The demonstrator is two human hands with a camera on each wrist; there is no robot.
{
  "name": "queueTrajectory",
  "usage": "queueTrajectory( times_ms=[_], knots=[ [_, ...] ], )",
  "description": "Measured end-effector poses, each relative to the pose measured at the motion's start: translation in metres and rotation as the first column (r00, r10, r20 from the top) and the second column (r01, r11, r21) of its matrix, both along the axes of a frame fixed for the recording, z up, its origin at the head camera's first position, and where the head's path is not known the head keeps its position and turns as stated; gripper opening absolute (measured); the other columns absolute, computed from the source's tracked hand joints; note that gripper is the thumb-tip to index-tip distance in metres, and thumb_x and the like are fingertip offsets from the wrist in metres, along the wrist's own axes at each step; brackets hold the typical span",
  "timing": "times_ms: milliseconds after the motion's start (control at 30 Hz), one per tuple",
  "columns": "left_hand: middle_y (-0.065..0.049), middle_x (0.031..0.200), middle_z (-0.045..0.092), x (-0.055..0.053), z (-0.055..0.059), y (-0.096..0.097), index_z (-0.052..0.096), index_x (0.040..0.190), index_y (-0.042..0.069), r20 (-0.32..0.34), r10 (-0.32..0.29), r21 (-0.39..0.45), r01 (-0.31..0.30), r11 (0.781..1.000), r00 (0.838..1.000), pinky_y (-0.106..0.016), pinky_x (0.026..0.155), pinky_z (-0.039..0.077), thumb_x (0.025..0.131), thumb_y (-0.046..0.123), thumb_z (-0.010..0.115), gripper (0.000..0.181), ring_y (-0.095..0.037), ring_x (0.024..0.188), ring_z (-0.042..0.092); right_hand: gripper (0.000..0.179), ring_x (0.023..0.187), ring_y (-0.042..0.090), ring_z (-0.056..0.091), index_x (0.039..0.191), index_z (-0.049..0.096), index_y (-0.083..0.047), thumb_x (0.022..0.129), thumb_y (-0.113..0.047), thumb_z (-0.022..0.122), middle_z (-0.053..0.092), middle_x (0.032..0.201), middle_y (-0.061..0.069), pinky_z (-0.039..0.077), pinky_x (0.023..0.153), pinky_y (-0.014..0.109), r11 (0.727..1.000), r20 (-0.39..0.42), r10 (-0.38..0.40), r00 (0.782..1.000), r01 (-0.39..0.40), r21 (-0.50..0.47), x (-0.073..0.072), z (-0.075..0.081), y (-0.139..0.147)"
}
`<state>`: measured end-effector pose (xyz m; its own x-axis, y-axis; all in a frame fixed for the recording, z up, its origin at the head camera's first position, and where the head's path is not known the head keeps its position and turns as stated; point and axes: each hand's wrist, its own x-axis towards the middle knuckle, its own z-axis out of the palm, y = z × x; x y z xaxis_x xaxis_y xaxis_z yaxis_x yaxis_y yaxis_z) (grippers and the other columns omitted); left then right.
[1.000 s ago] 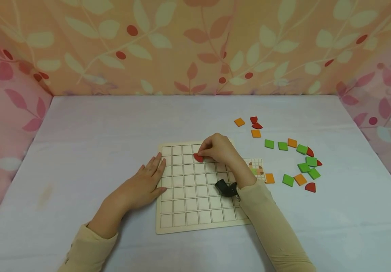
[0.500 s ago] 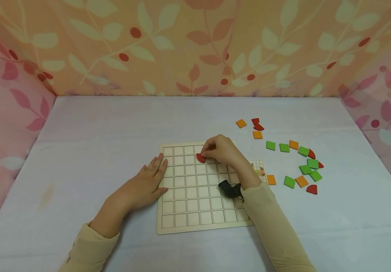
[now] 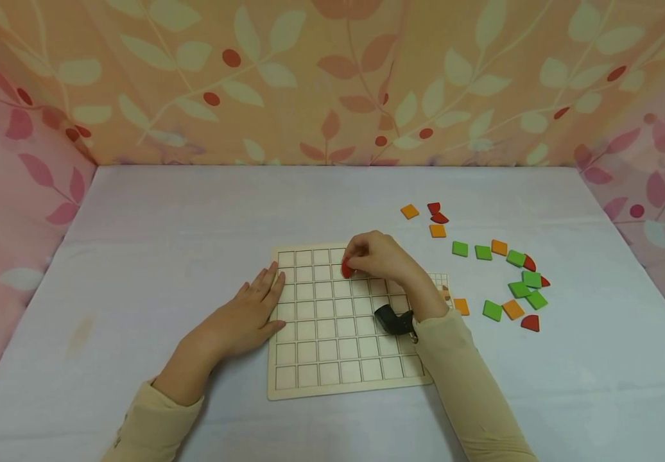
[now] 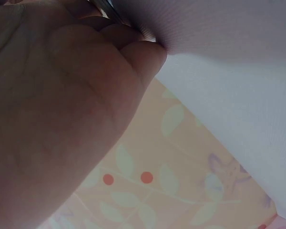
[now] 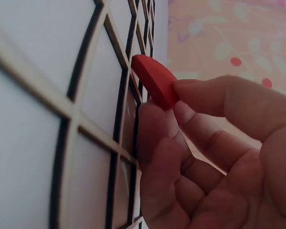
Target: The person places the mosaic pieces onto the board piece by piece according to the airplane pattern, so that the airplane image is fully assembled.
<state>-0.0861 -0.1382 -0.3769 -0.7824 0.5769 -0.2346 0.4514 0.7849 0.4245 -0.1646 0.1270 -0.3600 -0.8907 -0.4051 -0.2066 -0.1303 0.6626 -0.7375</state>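
Note:
A pale wooden board with square grid cells (image 3: 325,350) lies on the white table. My right hand (image 3: 381,256) pinches a red quarter-circle tile (image 3: 346,269) over the upper middle of the grid. In the right wrist view, the thumb and fingers hold the red tile tilted, close to the grid; whether it touches a cell is hard to tell. My left hand (image 3: 246,321) rests at the board's left edge, fingers straight and tips on the rim. The left wrist view shows mostly the underside of that hand (image 4: 71,100), with its fingertips at the top.
Right of the board lie loose green squares (image 3: 492,310), orange squares (image 3: 410,211) and red quarter-circle tiles (image 3: 531,323). A small printed grid card (image 3: 442,282) is partly hidden by my right arm. A black wrist camera (image 3: 393,319) hangs over the board.
The red tile has shifted slightly right and turned in my right hand's fingers, so less of its face shows. My left hand stays at the board's edge.

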Motion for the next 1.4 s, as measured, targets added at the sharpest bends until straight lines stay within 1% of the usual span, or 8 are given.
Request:
queueTrajectory(
  times_ms=[167, 233, 433, 667, 867, 1000, 1300, 1400],
  knots=[
    [-0.023, 0.155, -0.003, 0.001, 0.002, 0.0, 0.01, 0.148, -0.007, 0.013, 0.001, 0.002, -0.001, 1.0, 1.0, -0.056, 0.111, 0.012, 0.097, 0.026, 0.052, 0.074, -0.038, 0.142, 0.003, 0.007, 0.071, 0.015, 0.063, 0.09, 0.068, 0.0, 0.086, -0.006, 0.066, 0.068, 0.082, 0.008, 0.053, 0.069, 0.026, 0.987, 0.15, -0.103, 0.983, 0.12, -0.108, 0.0, -0.002, -0.003],
    [-0.023, 0.155, -0.003, 0.001, 0.003, 0.0, 0.01, 0.148, -0.007, 0.016, 0.0, 0.003, 0.0, 1.0, 1.0, -0.056, 0.111, 0.012, 0.097, 0.026, 0.051, 0.073, -0.038, 0.142, 0.002, 0.008, 0.07, 0.016, 0.063, 0.089, 0.068, 0.001, 0.085, -0.005, 0.068, 0.068, 0.081, 0.009, 0.054, 0.067, 0.027, 0.983, 0.175, -0.124, 0.977, 0.145, -0.115, 0.0, -0.002, -0.004],
    [-0.022, 0.155, -0.003, 0.001, 0.004, 0.0, 0.01, 0.148, -0.006, 0.014, -0.004, 0.005, 0.004, 1.0, 1.0, -0.056, 0.111, 0.012, 0.098, 0.027, 0.051, 0.073, -0.038, 0.142, 0.003, 0.006, 0.075, 0.018, 0.057, 0.084, 0.072, -0.004, 0.081, -0.01, 0.073, 0.067, 0.076, 0.002, 0.046, 0.07, 0.029, 0.993, 0.053, -0.121, 0.991, 0.12, 0.021, 0.0, -0.002, -0.005],
    [-0.022, 0.155, -0.003, 0.001, 0.004, 0.0, 0.01, 0.148, -0.006, 0.009, -0.003, 0.004, 0.003, 1.0, 1.0, -0.056, 0.111, 0.012, 0.097, 0.027, 0.052, 0.073, -0.038, 0.141, 0.003, 0.007, 0.076, 0.018, 0.058, 0.084, 0.072, -0.007, 0.08, -0.011, 0.075, 0.068, 0.076, 0.001, 0.046, 0.074, 0.033, 0.992, -0.006, -0.106, 0.994, 0.106, 0.068, 0.002, -0.002, -0.007],
    [-0.022, 0.155, -0.003, 0.001, 0.005, 0.0, 0.01, 0.148, -0.006, 0.009, 0.0, 0.006, 0.0, 1.0, 1.0, -0.056, 0.111, 0.012, 0.098, 0.027, 0.051, 0.073, -0.038, 0.141, 0.003, 0.007, 0.078, 0.019, 0.057, 0.083, 0.073, -0.009, 0.078, -0.012, 0.077, 0.069, 0.08, 0.001, 0.046, 0.073, 0.034, 0.991, -0.024, -0.126, 0.992, 0.127, 0.032, 0.005, 0.003, -0.002],
    [-0.023, 0.155, -0.002, 0.001, 0.007, 0.001, 0.012, 0.148, -0.007, 0.001, -0.004, 0.015, 0.004, 1.0, 1.0, -0.057, 0.11, 0.013, 0.098, 0.025, 0.052, 0.072, -0.039, 0.141, 0.005, 0.006, 0.076, 0.017, 0.057, 0.083, 0.074, -0.008, 0.077, -0.007, 0.074, 0.068, 0.079, 0.0, 0.046, 0.071, 0.031, 0.995, -0.034, -0.1, 0.994, 0.1, -0.004, 0.005, 0.001, 0.001],
    [-0.022, 0.155, -0.003, 0.001, 0.005, 0.001, 0.011, 0.148, -0.006, 0.011, 0.004, 0.01, -0.004, 1.0, 1.0, -0.055, 0.111, 0.012, 0.097, 0.027, 0.052, 0.073, -0.038, 0.142, 0.003, 0.009, 0.072, 0.016, 0.056, 0.086, 0.074, -0.007, 0.077, -0.004, 0.075, 0.065, 0.073, 0.001, 0.046, 0.07, 0.03, 0.997, -0.041, -0.051, 0.998, 0.053, 0.057, 0.003, -0.001, -0.003],
    [-0.022, 0.155, -0.002, 0.001, 0.003, 0.001, 0.012, 0.148, -0.006, 0.005, 0.004, 0.011, -0.004, 1.0, 1.0, -0.056, 0.111, 0.013, 0.097, 0.026, 0.053, 0.073, -0.038, 0.141, 0.004, 0.012, 0.073, 0.016, 0.058, 0.089, 0.074, -0.006, 0.077, -0.004, 0.075, 0.066, 0.077, 0.002, 0.047, 0.071, 0.03, 0.997, -0.016, -0.073, 0.997, 0.073, 0.002, 0.004, 0.002, 0.003]
  ],
)
